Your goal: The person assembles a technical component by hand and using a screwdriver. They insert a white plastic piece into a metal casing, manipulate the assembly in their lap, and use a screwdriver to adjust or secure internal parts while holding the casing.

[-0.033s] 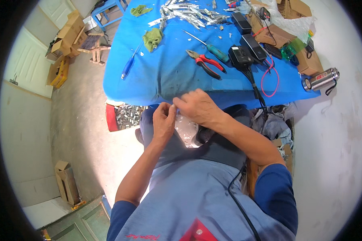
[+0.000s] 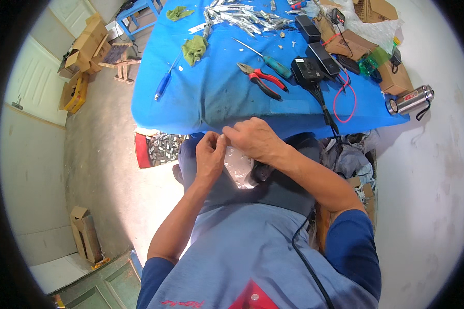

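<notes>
Just off the near edge of the blue-covered table (image 2: 191,116), above my lap, my two hands meet at the fingertips. The fingers of my left hand (image 2: 210,157) are curled and closed with the thumb up. From the right, my right hand (image 2: 255,139) comes in with its fingers pinched against the left fingertips. Whatever they grip is too small or hidden to make out. Beyond my hands on the cloth lie red-handled pliers (image 2: 265,80), a green-handled screwdriver (image 2: 277,67) and a blue-handled screwdriver (image 2: 163,85).
Many silvery metal strips (image 2: 247,20) are heaped at the table's far side, near green rags (image 2: 194,50). Black power adapters (image 2: 308,70) with cables, cardboard boxes (image 2: 395,78) and a steel flask (image 2: 416,99) occupy the right. A container of small metal parts (image 2: 162,149) sits below the left edge.
My right hand has dipped very slightly, its fingertips still against the left ones. Nothing else has visibly moved.
</notes>
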Motion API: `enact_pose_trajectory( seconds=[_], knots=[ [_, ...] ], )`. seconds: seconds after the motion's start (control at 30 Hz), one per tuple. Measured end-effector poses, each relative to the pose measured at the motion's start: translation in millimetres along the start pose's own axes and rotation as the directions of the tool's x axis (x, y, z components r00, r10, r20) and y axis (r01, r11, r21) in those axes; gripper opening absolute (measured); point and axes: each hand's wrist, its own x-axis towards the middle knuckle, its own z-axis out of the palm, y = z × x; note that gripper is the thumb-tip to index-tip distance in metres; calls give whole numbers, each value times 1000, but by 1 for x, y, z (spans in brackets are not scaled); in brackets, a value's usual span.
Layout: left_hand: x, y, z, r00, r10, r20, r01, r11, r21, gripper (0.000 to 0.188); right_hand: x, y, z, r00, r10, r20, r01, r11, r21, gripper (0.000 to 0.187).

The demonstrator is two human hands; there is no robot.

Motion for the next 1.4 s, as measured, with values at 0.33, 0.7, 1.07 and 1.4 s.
enact_pose_trajectory(
  seconds=[0.33, 0.7, 1.07, 1.4],
  knots=[
    [-52, -3, -14, 851, -381, 363, 508, 775, -377, 46, -63, -43, -15, 851, 405, 334, -451, 236, 861, 21],
    [-119, -44, 7, 804, -345, 485, 534, 778, -332, 51, -110, -123, 12, 636, 613, 468, -310, -352, 883, 23],
    [-127, -39, 32, 721, -485, 496, 688, 589, -423, 52, -132, -114, 33, 641, 731, 236, -341, -5, 940, 24],
    [-131, -16, 26, 682, -344, 646, 694, 582, -423, 45, -136, -113, 36, 606, 787, 120, -305, 91, 948, 16]
  ],
)
